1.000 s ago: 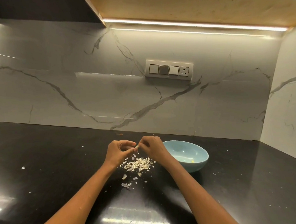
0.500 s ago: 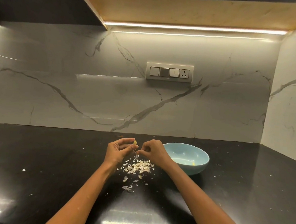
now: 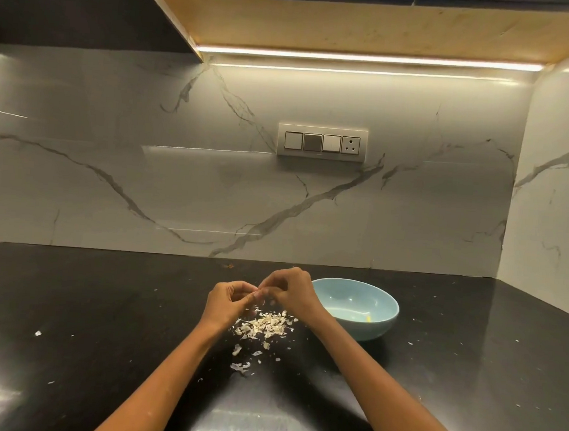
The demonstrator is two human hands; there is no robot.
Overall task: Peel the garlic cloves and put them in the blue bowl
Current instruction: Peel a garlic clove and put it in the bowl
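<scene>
Fingers (image 3: pixel 264 294) of 2 hands meet beside 1 bowl (image 3: pixel 354 307).

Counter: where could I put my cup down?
Bare counter left of the left hand, or right of the bowl toward the wall. Crowded in the middle: peels under both hands, right hand by the bowl.

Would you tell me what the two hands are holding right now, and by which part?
Both hands pinch one small garlic clove between their fingertips; which part cannot be told.
</scene>
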